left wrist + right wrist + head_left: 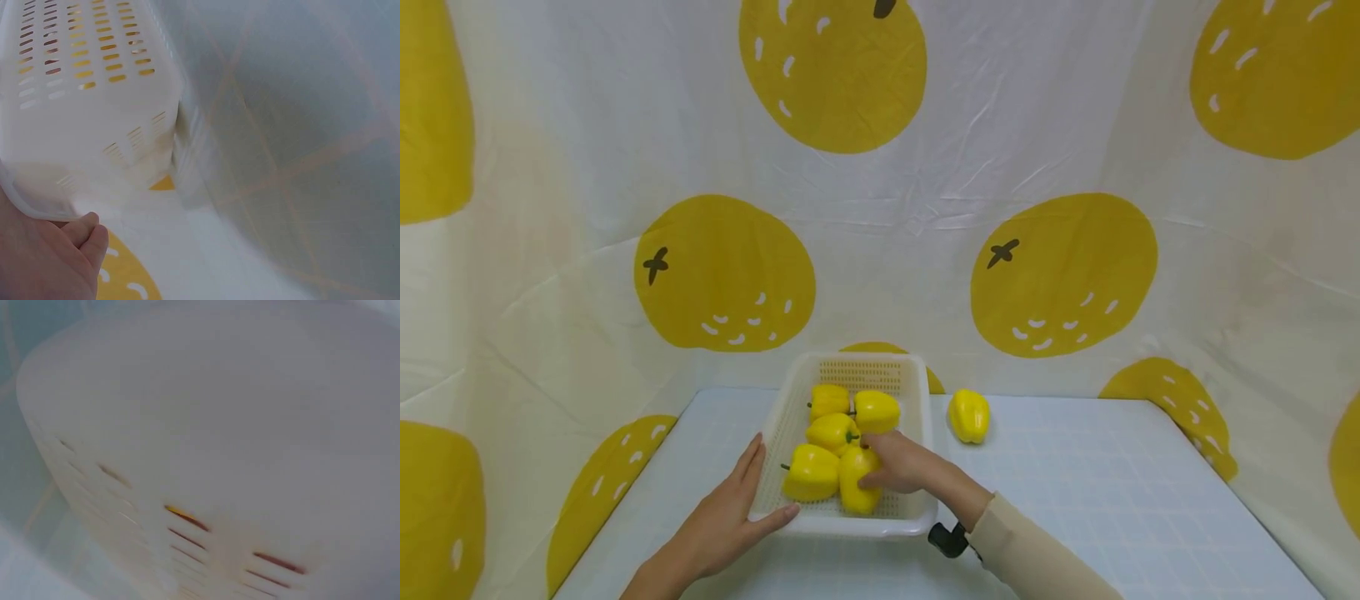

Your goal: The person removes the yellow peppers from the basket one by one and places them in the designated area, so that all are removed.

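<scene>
Fingers of the right hand (901,463) were bent narrowly around a yellow bell pepper (852,479), the thumb lying on its near part and the fingertips at its far end by the stem. This held pepper lay inside the white basket (850,526), toward the near right, beside the front-left pepper (811,473). Just beyond were the middle pepper (832,433), the back-left pepper (829,402) and the back-right pepper (877,412), all yellow and close together.

The left hand (718,525) was spread wide at the basket's near left corner: its fingers stretched nearly straight along the outer left side, while its thumb reached across to the near rim. In the left wrist view, two fingers showed against the rim from outside. One more yellow pepper, the loose pepper (969,416), lay on the pale blue checked table (1097,492), to the right of the basket and near its far end.
</scene>
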The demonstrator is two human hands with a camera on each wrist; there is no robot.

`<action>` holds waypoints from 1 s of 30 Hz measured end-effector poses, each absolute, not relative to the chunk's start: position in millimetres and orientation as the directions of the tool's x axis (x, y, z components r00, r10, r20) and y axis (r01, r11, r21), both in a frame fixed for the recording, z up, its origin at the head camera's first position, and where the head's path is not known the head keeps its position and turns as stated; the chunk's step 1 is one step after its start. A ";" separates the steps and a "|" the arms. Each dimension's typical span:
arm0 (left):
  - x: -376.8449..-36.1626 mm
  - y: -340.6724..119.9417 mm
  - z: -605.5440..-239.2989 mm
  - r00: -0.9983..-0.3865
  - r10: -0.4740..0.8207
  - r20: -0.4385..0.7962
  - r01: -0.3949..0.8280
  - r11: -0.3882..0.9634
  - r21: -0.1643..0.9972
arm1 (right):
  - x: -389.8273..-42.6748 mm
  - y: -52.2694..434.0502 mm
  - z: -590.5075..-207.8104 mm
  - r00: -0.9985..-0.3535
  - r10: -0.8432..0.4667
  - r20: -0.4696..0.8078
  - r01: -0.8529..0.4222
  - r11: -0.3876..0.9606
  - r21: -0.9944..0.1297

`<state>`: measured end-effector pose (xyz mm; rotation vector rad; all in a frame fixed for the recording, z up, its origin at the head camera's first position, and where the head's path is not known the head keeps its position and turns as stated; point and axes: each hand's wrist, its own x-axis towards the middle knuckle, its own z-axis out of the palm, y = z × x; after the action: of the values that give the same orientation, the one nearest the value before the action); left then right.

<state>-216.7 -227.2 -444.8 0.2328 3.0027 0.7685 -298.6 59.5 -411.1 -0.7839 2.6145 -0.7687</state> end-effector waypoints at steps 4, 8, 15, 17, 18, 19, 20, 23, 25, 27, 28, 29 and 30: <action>-218.0 -225.6 -447.8 -0.989 0.149 0.004 0.132 0.866 0.483 | -296.7 62.3 -411.3 -0.805 -0.586 -0.090 -0.453 0.706 -0.545; -217.8 -225.8 -448.4 -0.987 0.160 0.023 0.152 0.864 0.479 | -295.6 68.0 -408.8 -0.794 -0.607 0.004 -0.506 0.658 -0.557; -214.8 -228.8 -447.9 -0.984 0.174 0.049 0.176 0.865 0.469 | -299.4 84.8 -403.4 -0.806 -0.576 0.135 -0.473 0.490 -0.732; -215.4 -228.8 -448.4 -0.985 0.169 0.045 0.170 0.865 0.472 | -300.7 90.4 -401.6 -0.828 -0.541 0.146 -0.436 0.459 -0.774; -215.9 -228.7 -448.7 -0.985 0.168 0.041 0.167 0.865 0.473 | -301.3 93.2 -400.7 -0.839 -0.523 0.149 -0.423 0.454 -0.784; -216.4 -228.6 -448.9 -0.986 0.162 0.035 0.159 0.865 0.475 | -301.9 95.8 -399.7 -0.847 -0.509 0.153 -0.413 0.450 -0.792; -216.9 -228.5 -449.3 -0.987 0.156 0.028 0.151 0.866 0.476 | -302.4 98.3 -398.8 -0.854 -0.496 0.159 -0.409 0.449 -0.795; -218.1 -227.8 -449.8 -0.990 0.142 0.015 0.131 0.869 0.477 | -303.3 105.7 -395.2 -0.864 -0.472 0.178 -0.406 0.441 -0.800; -218.9 -227.5 -450.0 -0.991 0.135 0.012 0.125 0.870 0.478 | -303.2 110.7 -392.1 -0.865 -0.467 0.183 -0.404 0.432 -0.807; -218.9 -227.2 -449.7 -0.991 0.135 0.013 0.125 0.869 0.479 | -303.6 115.8 -389.7 -0.867 -0.464 0.182 -0.399 0.426 -0.812; -218.9 -227.1 -449.7 -0.991 0.135 0.012 0.125 0.868 0.480 | -303.6 118.4 -388.6 -0.869 -0.461 0.179 -0.394 0.428 -0.813; -219.0 -226.9 -449.5 -0.991 0.135 0.011 0.123 0.868 0.482 | -303.8 121.0 -387.8 -0.872 -0.458 0.176 -0.389 0.428 -0.816; -219.1 -226.7 -449.5 -0.991 0.135 0.009 0.122 0.866 0.484 | -304.4 123.6 -387.3 -0.874 -0.454 0.176 -0.386 0.428 -0.817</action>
<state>-219.1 -226.7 -449.5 0.2075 3.0110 0.7784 -304.4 123.6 -387.3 -0.7642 2.5943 -1.4542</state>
